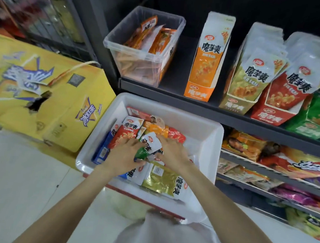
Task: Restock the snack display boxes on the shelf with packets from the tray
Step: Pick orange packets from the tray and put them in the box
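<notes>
Seen from the head camera, a person reaches with both hands into a white tray (207,136) heaped with snack packets, set just in front of a dark store shelf (176,101). The left hand (123,155) lies over the pile near the middle of the tray, fingers spread and bent over a red packet (123,133) and a green packet (143,151); whether it actually grips either one cannot be told. The right hand (172,151) rests beside it, toward the tray's right side, fingers fairly straight, touching the white top of the green packet and an orange packet (154,129) at the tray's far end. An olive-gold packet (160,180) lies at the near edge of the tray, just below the right wrist, and a blue packet (101,151) stands against the tray's left wall.

On the shelf above the tray, a clear plastic bin (142,49) holds orange packets, directly behind the tray's far left corner. To the right of the bin stands a tall orange display box (207,63), upright and apart from its neighbours. Farther right sit an olive display box (239,95), a red display box (277,107) and a green display box (316,122), each filled with upright packets and pressed side by side. A yellow carton (42,93) rests on the floor to the left of the tray. Lower shelves to the right of the tray carry more bagged snacks (286,164).
</notes>
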### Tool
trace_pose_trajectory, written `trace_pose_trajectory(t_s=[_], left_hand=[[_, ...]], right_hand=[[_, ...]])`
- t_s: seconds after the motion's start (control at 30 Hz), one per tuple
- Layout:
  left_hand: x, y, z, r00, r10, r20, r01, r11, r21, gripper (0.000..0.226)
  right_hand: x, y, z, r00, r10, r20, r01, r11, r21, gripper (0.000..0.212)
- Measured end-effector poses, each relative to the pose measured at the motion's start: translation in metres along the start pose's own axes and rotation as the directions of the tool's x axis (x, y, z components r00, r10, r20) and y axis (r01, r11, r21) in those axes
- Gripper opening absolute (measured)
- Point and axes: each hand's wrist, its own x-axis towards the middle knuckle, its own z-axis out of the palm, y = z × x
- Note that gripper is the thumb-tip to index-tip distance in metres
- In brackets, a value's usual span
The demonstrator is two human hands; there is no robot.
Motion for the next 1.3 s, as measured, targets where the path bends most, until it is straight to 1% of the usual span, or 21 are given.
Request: trace_pose_trajectory(t_s=[0.07,0.1,0.2,0.23,0.33,0.4,0.43,0.47,0.5,0.53,0.57,0.63,0.7,0.8,0.87,0.93,1.0,1.1,1.17,1.23,1.3], left_hand=[[0.004,0.006,0.003,0.999,-0.047,-0.01,0.047,0.998,0.039,0.063],[0.006,0.009,0.003,0.998,-0.065,-0.024,0.066,0.996,0.053,0.065],[0.01,0.016,0.003,0.991,-0.076,-0.107,0.081,0.996,0.039,0.066],[0.011,0.017,0.002,0.985,-0.068,-0.159,0.07,0.997,0.012,0.062],[0.009,0.022,-0.004,0.935,0.01,-0.356,-0.022,0.999,-0.031,0.042],[0.007,0.026,-0.01,0.871,0.051,-0.488,-0.087,0.995,-0.05,0.021],[0.007,0.027,-0.015,0.83,0.017,-0.558,-0.098,0.989,-0.115,0.011],[0.007,0.029,-0.021,0.802,-0.069,-0.594,-0.097,0.965,-0.242,0.005],[0.009,0.03,-0.028,0.792,-0.179,-0.584,-0.096,0.908,-0.408,0.004],[0.011,0.031,-0.035,0.805,-0.276,-0.525,-0.093,0.815,-0.572,0.007],[0.013,0.031,-0.042,0.83,-0.335,-0.446,-0.084,0.715,-0.694,0.011],[0.015,0.034,-0.053,0.864,-0.357,-0.354,-0.075,0.605,-0.793,0.017],[0.016,0.041,-0.06,0.89,-0.319,-0.324,-0.088,0.579,-0.811,0.017],[0.015,0.057,-0.069,0.933,-0.173,-0.317,-0.144,0.628,-0.765,0.021],[0.016,0.072,-0.074,0.947,-0.072,-0.314,-0.167,0.723,-0.67,0.018],[0.018,0.089,-0.079,0.938,0.012,-0.347,-0.204,0.827,-0.524,0.012],[0.025,0.109,-0.081,0.918,0.096,-0.385,-0.262,0.875,-0.406,0.021],[0.038,0.142,-0.082,0.875,0.215,-0.433,-0.377,0.864,-0.333,0.037],[0.049,0.164,-0.084,0.826,0.276,-0.492,-0.469,0.821,-0.326,0.038],[0.06,0.187,-0.088,0.762,0.318,-0.564,-0.546,0.783,-0.298,0.035],[0.073,0.212,-0.091,0.687,0.381,-0.619,-0.611,0.763,-0.209,0.033]], right_hand=[[0.007,-0.006,0.004,0.999,0.016,-0.037,-0.013,0.995,0.095,0.066],[0.01,-0.007,0.004,0.997,0.023,-0.07,-0.013,0.989,0.15,0.061],[0.012,-0.006,-0.006,0.976,0.005,-0.217,0.038,0.98,0.195,0.03],[0.01,-0.005,-0.012,0.965,-0.018,-0.263,0.07,0.98,0.189,0.024],[0.001,0.001,-0.025,0.927,-0.074,-0.369,0.155,0.968,0.195,0.017],[-0.004,0.005,-0.032,0.915,-0.096,-0.392,0.192,0.958,0.214,0.014],[-0.006,0.007,-0.036,0.902,-0.092,-0.422,0.209,0.948,0.242,0.014],[-0.009,0.009,-0.04,0.879,-0.067,-0.473,0.225,0.931,0.287,0.017],[-0.012,0.012,-0.046,0.852,-0.014,-0.523,0.236,0.902,0.362,0.024],[-0.017,0.014,-0.053,0.842,0.073,-0.534,0.224,0.854,0.469,0.031],[-0.021,0.016,-0.059,0.851,0.161,-0.5,0.199,0.782,0.591,0.036],[-0.03,0.02,-0.069,0.889,0.248,-0.385,0.149,0.639,0.755,0.036],[-0.036,0.022,-0.073,0.922,0.229,-0.313,0.127,0.585,0.801,0.043],[-0.044,0.02,-0.075,0.944,0.198,-0.263,0.118,0.542,0.832,0.051],[-0.053,0.022,-0.077,0.929,0.207,-0.306,0.144,0.561,0.815,0.038],[-0.065,0.029,-0.08,0.903,0.238,-0.358,0.165,0.576,0.8,0.024],[-0.081,0.039,-0.085,0.87,0.306,-0.387,0.158,0.571,0.806,0.02],[-0.114,0.062,-0.1,0.763,0.43,-0.483,0.156,0.603,0.782,0.012],[-0.141,0.079,-0.117,0.62,0.534,-0.575,0.21,0.593,0.777,0.012],[-0.17,0.098,-0.139,0.391,0.648,-0.654,0.34,0.559,0.757,0.021],[-0.196,0.116,-0.163,0.125,0.679,-0.723,0.428,0.621,0.657,0.017]])
